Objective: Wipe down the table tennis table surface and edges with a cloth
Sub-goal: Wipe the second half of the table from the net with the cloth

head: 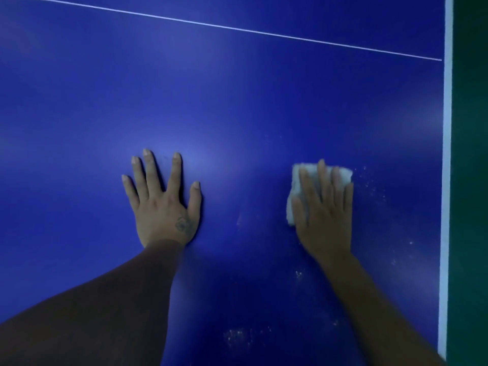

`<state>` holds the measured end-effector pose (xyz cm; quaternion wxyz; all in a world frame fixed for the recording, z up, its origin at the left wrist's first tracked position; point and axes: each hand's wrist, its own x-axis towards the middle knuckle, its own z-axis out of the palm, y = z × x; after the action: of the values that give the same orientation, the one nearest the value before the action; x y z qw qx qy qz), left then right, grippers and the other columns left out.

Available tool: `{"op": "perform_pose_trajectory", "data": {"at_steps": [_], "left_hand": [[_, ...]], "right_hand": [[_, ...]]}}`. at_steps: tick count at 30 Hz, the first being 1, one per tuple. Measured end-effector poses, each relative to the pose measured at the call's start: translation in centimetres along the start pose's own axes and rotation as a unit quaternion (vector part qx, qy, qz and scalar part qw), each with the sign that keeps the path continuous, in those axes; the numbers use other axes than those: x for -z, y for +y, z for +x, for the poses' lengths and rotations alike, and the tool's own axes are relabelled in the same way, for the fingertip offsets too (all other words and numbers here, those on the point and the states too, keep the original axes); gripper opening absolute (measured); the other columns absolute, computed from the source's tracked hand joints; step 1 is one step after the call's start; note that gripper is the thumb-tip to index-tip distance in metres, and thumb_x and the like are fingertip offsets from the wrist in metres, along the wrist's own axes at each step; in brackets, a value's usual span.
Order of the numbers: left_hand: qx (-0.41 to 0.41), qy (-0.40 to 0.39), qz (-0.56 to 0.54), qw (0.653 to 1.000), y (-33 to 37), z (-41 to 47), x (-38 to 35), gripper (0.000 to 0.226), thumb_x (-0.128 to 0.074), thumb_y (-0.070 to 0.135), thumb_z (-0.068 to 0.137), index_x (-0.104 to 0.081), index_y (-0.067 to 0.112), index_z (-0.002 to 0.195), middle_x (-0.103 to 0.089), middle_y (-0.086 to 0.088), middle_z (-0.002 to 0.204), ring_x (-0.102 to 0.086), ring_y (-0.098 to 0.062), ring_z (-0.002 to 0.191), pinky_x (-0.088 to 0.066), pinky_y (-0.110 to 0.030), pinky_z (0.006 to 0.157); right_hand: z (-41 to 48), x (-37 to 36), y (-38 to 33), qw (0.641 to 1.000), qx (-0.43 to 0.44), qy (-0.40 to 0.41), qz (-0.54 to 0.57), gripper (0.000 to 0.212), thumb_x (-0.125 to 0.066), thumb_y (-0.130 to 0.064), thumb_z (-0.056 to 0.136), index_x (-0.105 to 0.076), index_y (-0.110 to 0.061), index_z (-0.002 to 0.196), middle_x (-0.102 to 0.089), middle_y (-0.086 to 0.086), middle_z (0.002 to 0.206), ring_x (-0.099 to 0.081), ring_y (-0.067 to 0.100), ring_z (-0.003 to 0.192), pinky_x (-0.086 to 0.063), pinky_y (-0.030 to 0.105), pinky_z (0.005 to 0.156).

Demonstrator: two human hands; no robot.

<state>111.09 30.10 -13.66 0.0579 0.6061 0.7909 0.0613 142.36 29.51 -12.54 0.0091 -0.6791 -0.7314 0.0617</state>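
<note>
The blue table tennis table [237, 101] fills the view. My right hand [323, 210] lies flat with straight fingers on a folded white cloth [297, 180], pressing it onto the surface near the right side. Most of the cloth is hidden under the palm and fingers. My left hand [163, 202] rests flat on the bare blue surface, fingers spread, about a hand's width left of the cloth. White specks of dust [375, 188] lie just right of the cloth, and a dust patch [236, 336] sits near the bottom.
A white edge stripe [446, 154] runs down the table's right side, with dark green floor [471, 180] beyond it. A thin white centre line [237, 28] crosses the far part of the table diagonally.
</note>
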Motion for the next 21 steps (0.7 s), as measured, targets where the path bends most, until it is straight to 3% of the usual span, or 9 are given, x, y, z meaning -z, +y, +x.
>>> {"op": "perform_pose_trajectory", "data": {"at_steps": [5,11,14,18,21], "left_hand": [[-0.003,0.0,-0.003,1.0,0.1,0.1,0.1,0.07,-0.036,0.059,0.108,-0.025,0.032,0.171,-0.004,-0.016,0.18,0.0,-0.037,0.167,-0.005,-0.062,0.133],[-0.004,0.0,0.009,1.0,0.2,0.1,0.1,0.07,-0.034,0.06,0.108,-0.024,0.031,0.171,-0.005,-0.017,0.18,-0.001,-0.038,0.167,-0.007,-0.063,0.132],[-0.002,0.002,0.004,1.0,0.2,0.1,0.3,0.07,-0.033,0.061,0.108,-0.026,0.031,0.171,-0.007,-0.017,0.18,-0.002,-0.038,0.167,-0.007,-0.063,0.132],[-0.005,0.007,0.005,1.0,0.2,-0.2,0.2,0.07,-0.031,0.063,0.108,-0.026,0.033,0.171,-0.007,-0.016,0.18,-0.003,-0.038,0.167,-0.007,-0.061,0.133],[-0.004,0.007,0.001,1.0,0.1,-0.2,0.1,0.07,-0.03,0.064,0.108,-0.026,0.034,0.17,-0.008,-0.016,0.18,-0.003,-0.037,0.167,-0.006,-0.06,0.133]], "right_hand": [[5.8,0.5,0.0,0.996,-0.091,0.019,-0.002,0.061,-0.019,-0.048,0.117,-0.013,-0.028,0.174,-0.012,0.011,0.181,-0.012,0.037,0.167,-0.015,0.066,0.131],[-1.5,-0.3,-2.4,1.0,-0.014,-0.02,0.004,0.064,-0.026,-0.051,0.116,-0.012,-0.028,0.174,-0.006,0.008,0.182,-0.004,0.033,0.168,-0.011,0.062,0.134],[4.6,0.4,-2.1,1.0,-0.022,-0.004,-0.008,0.062,-0.02,-0.05,0.117,-0.016,-0.027,0.174,-0.013,0.011,0.181,-0.012,0.036,0.167,-0.012,0.061,0.133],[14.7,1.1,-3.4,0.993,-0.108,0.017,0.044,0.064,-0.016,-0.054,0.113,-0.013,-0.032,0.174,-0.01,0.01,0.181,-0.006,0.034,0.168,-0.006,0.061,0.134],[16.1,1.1,-6.7,0.992,-0.117,0.008,0.05,0.067,-0.017,-0.055,0.11,-0.013,-0.033,0.173,-0.009,0.011,0.181,-0.005,0.035,0.168,-0.004,0.06,0.134]]}}
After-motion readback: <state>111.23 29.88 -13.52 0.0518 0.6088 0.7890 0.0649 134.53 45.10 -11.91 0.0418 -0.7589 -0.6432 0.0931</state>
